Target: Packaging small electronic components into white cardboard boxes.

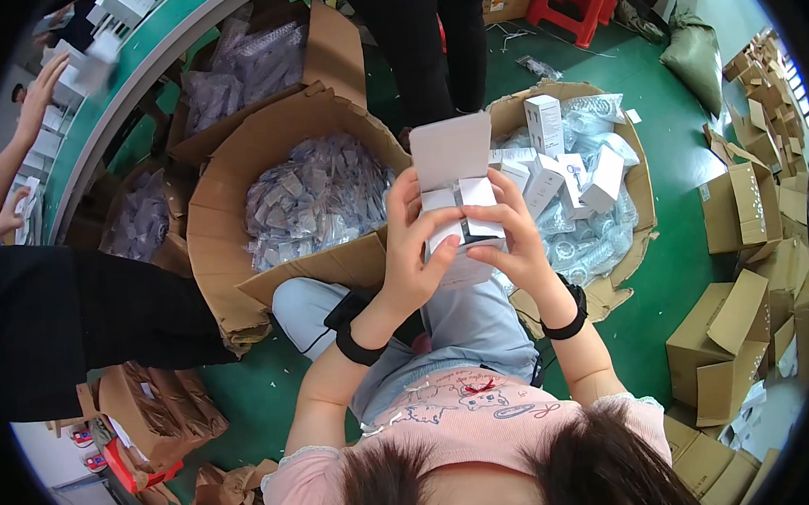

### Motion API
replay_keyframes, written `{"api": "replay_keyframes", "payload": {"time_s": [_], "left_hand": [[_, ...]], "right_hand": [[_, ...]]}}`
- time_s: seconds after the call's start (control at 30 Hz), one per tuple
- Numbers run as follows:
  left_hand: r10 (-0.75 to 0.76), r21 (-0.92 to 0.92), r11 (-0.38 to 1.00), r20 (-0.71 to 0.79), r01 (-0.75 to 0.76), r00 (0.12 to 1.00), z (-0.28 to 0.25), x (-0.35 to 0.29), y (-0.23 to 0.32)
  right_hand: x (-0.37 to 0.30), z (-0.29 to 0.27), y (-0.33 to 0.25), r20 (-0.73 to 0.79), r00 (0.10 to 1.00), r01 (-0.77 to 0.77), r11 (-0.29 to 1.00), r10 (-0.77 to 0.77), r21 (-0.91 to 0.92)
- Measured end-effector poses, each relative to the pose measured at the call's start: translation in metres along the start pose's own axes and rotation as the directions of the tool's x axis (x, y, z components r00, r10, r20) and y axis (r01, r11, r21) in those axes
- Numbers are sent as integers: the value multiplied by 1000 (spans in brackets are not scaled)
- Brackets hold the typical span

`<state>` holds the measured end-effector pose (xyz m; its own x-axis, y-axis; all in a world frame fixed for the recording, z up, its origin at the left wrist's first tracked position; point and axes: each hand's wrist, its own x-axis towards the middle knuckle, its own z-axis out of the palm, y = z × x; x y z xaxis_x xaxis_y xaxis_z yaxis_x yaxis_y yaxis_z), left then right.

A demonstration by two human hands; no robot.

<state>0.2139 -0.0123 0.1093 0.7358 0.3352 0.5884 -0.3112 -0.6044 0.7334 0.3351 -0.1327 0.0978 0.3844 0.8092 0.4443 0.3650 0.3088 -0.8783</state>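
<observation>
A small white box (452,149) with its top flap standing up is held in front of me, above my lap. My left hand (413,243) grips its left side, thumb and fingers bent around it. From the right, my right hand (515,233) is closed on the same box, its fingers meeting the left ones near the middle of the opening. White flaps and a dark gap show at the top, but the contents cannot be made out. Just beyond my right hand, several white boxes (544,126) lie on bubble wrap (597,252) in a cut-down carton (645,217).
On my left stands a large carton (215,208) of small clear plastic packets (315,198). Another carton (335,55) of bubble wrap is behind it. Co-workers stand ahead and at the left, by a green table (160,46). Open cartons (720,346) and a red stool (574,1) are at the right.
</observation>
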Motion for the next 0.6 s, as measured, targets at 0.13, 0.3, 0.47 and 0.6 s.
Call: {"api": "replay_keyframes", "payload": {"time_s": [0.13, 0.3, 0.47, 0.6], "left_hand": [[-247, -624, 778, -202, 70, 948, 5, 10, 14], [-312, -572, 776, 16, 265, 950, -6, 13, 8], [-85, -239, 962, 180, 128, 980, -25, 13, -2], [-13, -103, 994, 293, 45, 956, -37, 20, 6]], "right_hand": [[-1, 0, -2, -10, 1000, 22, 999, -22, 23], [-5, -3, 0, 9, 997, 76, 994, -75, -79], [-5, 7, 0, -96, 995, 43, 998, -38, 49], [-7, 12, -1, -139, 990, 3, 976, 28, 219]]}}
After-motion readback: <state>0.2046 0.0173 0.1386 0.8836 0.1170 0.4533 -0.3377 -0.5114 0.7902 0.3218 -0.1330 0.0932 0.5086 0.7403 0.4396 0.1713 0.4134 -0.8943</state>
